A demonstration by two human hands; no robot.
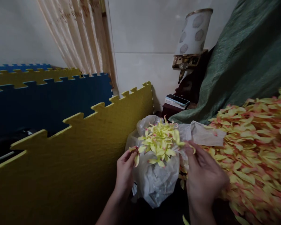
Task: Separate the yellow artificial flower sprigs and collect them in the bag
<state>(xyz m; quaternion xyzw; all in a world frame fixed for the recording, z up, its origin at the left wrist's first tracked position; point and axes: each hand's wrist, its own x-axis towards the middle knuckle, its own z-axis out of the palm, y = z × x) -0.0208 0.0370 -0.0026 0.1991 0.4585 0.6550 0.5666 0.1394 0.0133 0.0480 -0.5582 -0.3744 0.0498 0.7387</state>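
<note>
Head view: a yellow foam mat (103, 140) stands on edge from lower left to centre, apparently walling off the work. A flower heap (255, 156) fills the right side, likely kept there for easy reach. Low at centre, a plastic bag (158, 184) seems to serve as a bed for the loose flower cluster (160, 140). Flanking it, the right hand (207, 175) and left hand (125, 170) each pinch nearly closed: right on a blurred yellow strip (191, 147), left on a small blossom (136, 160), presumably fingertip-held because both are delicate.
</note>
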